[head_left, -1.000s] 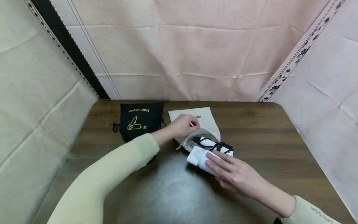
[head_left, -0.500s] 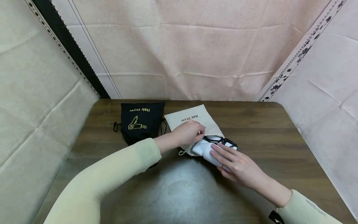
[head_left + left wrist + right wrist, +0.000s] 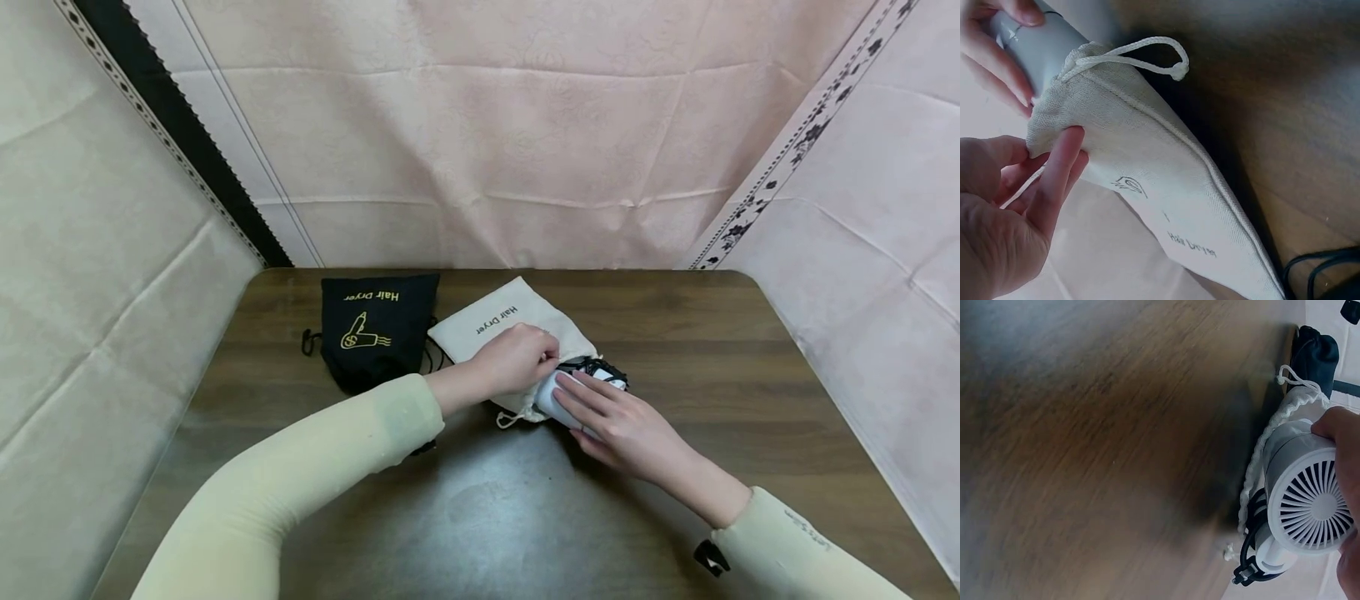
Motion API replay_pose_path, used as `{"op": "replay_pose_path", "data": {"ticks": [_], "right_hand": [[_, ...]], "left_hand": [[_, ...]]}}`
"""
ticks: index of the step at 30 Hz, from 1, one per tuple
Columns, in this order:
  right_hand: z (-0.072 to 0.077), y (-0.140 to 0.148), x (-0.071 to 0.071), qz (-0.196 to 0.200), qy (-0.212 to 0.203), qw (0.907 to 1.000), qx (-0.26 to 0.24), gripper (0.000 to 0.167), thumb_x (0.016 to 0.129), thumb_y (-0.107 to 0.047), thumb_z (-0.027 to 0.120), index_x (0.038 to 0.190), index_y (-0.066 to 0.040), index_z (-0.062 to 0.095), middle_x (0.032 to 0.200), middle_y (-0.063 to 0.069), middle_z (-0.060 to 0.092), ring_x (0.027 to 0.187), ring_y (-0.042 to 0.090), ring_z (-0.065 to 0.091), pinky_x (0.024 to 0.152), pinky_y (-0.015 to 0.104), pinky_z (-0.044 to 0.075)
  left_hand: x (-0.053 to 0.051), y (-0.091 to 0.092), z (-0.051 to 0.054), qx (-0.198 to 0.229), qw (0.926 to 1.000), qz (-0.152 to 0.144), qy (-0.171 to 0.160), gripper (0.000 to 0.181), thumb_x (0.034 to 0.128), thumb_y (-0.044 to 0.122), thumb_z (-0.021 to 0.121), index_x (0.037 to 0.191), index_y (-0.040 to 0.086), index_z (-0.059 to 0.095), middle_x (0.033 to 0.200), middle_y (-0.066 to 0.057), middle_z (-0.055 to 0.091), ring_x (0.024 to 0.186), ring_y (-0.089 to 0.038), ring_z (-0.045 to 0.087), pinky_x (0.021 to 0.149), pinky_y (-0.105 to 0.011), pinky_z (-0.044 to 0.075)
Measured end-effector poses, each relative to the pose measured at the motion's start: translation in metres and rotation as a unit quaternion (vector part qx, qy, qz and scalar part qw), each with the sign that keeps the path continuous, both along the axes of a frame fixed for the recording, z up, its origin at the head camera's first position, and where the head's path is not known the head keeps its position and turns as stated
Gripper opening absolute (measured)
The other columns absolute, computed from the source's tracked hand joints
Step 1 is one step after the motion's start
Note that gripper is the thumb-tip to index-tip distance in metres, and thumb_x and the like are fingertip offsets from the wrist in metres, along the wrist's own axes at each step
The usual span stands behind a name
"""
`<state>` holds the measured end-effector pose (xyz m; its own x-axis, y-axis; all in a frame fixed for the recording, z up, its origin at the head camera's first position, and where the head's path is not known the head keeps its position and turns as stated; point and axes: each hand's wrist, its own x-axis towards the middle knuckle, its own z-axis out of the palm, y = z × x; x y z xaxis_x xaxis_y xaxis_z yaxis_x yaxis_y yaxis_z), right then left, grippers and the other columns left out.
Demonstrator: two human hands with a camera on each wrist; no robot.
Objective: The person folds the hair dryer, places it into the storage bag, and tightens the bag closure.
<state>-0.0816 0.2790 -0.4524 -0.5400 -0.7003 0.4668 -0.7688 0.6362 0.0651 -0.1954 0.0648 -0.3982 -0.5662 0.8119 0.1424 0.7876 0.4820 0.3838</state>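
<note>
A white hair dryer (image 3: 1300, 487) with a bundled black cord (image 3: 1251, 550) lies partly inside a cream drawstring bag (image 3: 491, 321) printed "Hair Dryer". Its nozzle end is hidden in the bag, while the round vented back stays outside. My right hand (image 3: 626, 429) grips the dryer's body from the near right side. My left hand (image 3: 517, 360) pinches the rim of the bag's mouth, as the left wrist view shows with the fingers (image 3: 1063, 162) on the cloth. A white drawstring loop (image 3: 1147, 53) hangs from the bag's near edge.
A black drawstring bag (image 3: 378, 329) with gold "Hair Dryer" print lies left of the cream one, its cords touching or close to it. The wooden table (image 3: 465, 517) is bounded by a pink cloth (image 3: 480, 150) at the back and pale cloths at both sides.
The dryer has slid leftward into the cream bag, its nozzle now covered. The bag has turned and shifted left at its far end. My left hand has moved slightly right along the rim.
</note>
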Motion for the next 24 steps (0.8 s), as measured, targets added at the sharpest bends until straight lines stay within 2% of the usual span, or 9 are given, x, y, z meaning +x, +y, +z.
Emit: {"op": "replay_pose_path", "data": {"ticks": [7,13,19,24], "right_hand": [[-0.006,-0.003,-0.009,0.009,0.003,0.9999,0.009,0.048,0.103,-0.022,0.063,0.143,0.003,0.064,0.149,0.02,0.063,0.132,0.041,0.063,0.104,0.052,0.055],[-0.006,-0.008,-0.012,0.018,0.021,0.9991,0.03,0.061,0.085,-0.017,0.083,0.141,0.002,0.066,0.144,0.021,0.066,0.132,0.041,0.064,0.104,0.05,0.056],[-0.005,-0.011,-0.012,0.031,0.038,0.9973,0.054,0.059,0.082,-0.017,0.087,0.136,0.002,0.07,0.139,0.019,0.069,0.131,0.04,0.065,0.104,0.046,0.057],[-0.005,-0.011,-0.015,0.045,0.031,0.9971,0.053,0.061,0.082,-0.017,0.087,0.137,0.002,0.069,0.14,0.019,0.069,0.132,0.04,0.064,0.106,0.046,0.056]], "left_hand": [[-0.002,0.002,-0.002,0.022,0.9995,0.018,-0.015,0.019,0.1009,0.011,0.069,0.083,0.015,0.073,0.08,0.003,0.071,0.079,-0.014,0.064,0.076,-0.028,0.051],[-0.003,0.003,-0.002,0.023,0.9989,0.038,-0.017,0.017,0.1024,0.013,0.069,0.086,0.015,0.075,0.083,0.004,0.072,0.08,-0.013,0.065,0.076,-0.027,0.052],[-0.003,0.007,-0.001,0.031,0.9986,0.042,-0.009,0.016,0.1026,0.014,0.069,0.088,0.014,0.076,0.087,0.002,0.073,0.082,-0.015,0.066,0.077,-0.029,0.054],[-0.004,0.005,-0.003,0.029,0.9989,0.037,-0.007,0.017,0.1025,0.013,0.069,0.087,0.015,0.075,0.085,0.003,0.073,0.081,-0.015,0.065,0.077,-0.029,0.053]]}}
